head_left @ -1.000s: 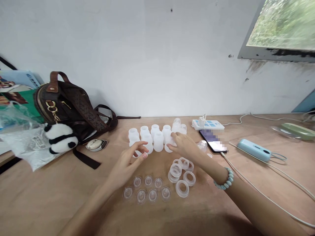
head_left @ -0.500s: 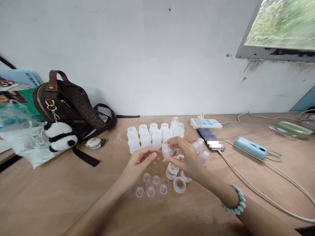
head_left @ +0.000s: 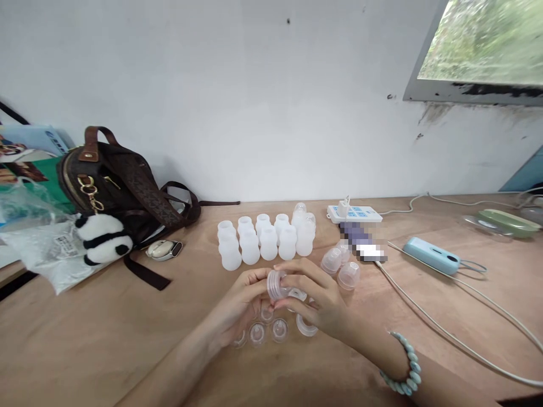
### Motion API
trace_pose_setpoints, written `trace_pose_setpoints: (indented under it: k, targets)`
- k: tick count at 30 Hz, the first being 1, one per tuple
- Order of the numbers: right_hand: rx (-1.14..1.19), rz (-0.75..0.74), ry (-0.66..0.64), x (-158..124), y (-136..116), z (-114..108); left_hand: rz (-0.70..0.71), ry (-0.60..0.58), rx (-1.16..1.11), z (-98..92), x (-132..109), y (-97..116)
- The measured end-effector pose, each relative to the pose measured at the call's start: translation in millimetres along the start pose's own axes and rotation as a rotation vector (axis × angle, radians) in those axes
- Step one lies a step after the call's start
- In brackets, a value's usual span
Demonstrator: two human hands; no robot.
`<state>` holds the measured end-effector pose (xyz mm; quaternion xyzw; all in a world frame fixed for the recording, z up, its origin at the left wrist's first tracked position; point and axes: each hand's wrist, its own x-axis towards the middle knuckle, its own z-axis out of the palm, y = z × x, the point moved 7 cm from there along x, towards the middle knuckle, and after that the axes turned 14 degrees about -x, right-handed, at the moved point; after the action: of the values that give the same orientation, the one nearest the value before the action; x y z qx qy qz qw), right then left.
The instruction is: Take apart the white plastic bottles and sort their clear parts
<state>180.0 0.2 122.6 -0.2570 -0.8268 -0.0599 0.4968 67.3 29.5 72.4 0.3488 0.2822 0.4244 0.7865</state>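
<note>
Between my two hands is a clear ribbed bottle collar (head_left: 276, 286), tipped on its side, with a nipple seemingly set in it. The fingers of my right hand (head_left: 319, 293) close round it from the right. My left hand (head_left: 245, 299) grips its left edge, some fingertips hidden behind it. Just below lie several clear silicone nipples (head_left: 257, 333), partly covered by my left hand. Loose collar rings (head_left: 306, 325) show under my right hand. Beyond my hands stand rows of frosted baby bottles (head_left: 267, 243); at their right end are bottles with clear domed tops (head_left: 304, 232).
Several clear domed caps (head_left: 348, 276) lie right of my hands, near a phone (head_left: 360, 240) on a charging cable. Behind are a power strip (head_left: 356, 213) and a blue power bank (head_left: 431, 255). A mouse (head_left: 163, 249) and a backpack (head_left: 123, 186) stand left.
My left hand has come onto the collar, which only my right hand held before. Both hands have moved slightly down, covering more of the nipples and rings.
</note>
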Motion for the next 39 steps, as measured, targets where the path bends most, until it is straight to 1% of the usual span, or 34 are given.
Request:
trace_pose_setpoints:
  k: [5,8,10,13,15,17,19,21,23,25,28,32,36,37,39]
  targets:
    - [0.091,0.133,-0.104,1,6,3,-0.002,0.067,0.134,-0.3,-7,2]
    - [0.171,0.207,-0.149,2,4,4,-0.028,0.029,0.158,2.4,-8,1]
    - [0.334,0.313,-0.152,2,6,7,-0.076,-0.040,0.144,5.9,-8,-2]
    - [0.690,0.547,-0.170,-1,20,12,-0.104,-0.140,0.088,9.5,-8,2]
    - [0.793,0.695,-0.102,-2,40,5,-0.054,-0.155,0.075,5.4,-9,14]
    - [0.708,0.781,0.067,-1,64,-17,0.054,-0.115,0.168,-7.2,-9,32]
    - [0.573,0.771,0.155,2,80,-39,0.185,-0.048,0.391,-25.7,-10,54]
    - [0.471,0.748,0.146,5,87,-52,0.250,0.024,0.647,-46.9,-11,68]
    - [0.413,0.740,0.094,4,90,-56,0.214,0.020,0.810,-64.2,-8,71]
    - [0.377,0.743,0.040,2,90,-54,0.134,-0.034,0.907,-74.0,-5,65]
    - [0.320,0.752,-0.029,-5,92,-45,0.025,-0.087,0.959,-77.1,-2,52]
    - [0.277,0.764,-0.067,-13,97,-39,-0.054,-0.111,0.910,-73.4,-3,44]
    - [0.276,0.777,-0.052,-16,98,-41,-0.034,-0.135,0.885,-75.2,-7,50]
    - [0.280,0.777,-0.047,-16,98,-41,-0.018,-0.124,0.911,-78.3,-8,54]
    - [0.292,0.774,-0.046,-16,96,-39,0.018,-0.052,1.008,-89.0,-11,63]
